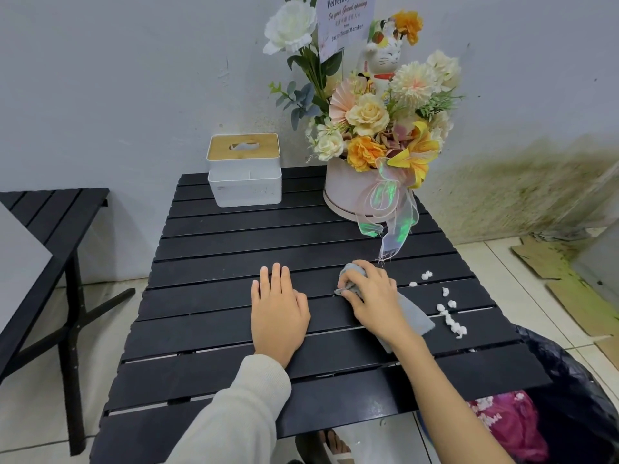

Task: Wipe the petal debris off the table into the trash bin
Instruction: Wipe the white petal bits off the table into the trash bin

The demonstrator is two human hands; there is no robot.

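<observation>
single head-worn wide-angle view, looking forward and down, close over a black slatted table [234,236] at frame centre, wall [117,78] across the top

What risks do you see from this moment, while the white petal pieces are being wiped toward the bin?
1. The table is slatted, so petal debris may drop through the gaps to the floor.
2. The trash bin sits low beside the near right corner; a sweep straight right would likely miss it.
3. The ribbon trails close to the cloth under the right hand and may snag.
</observation>
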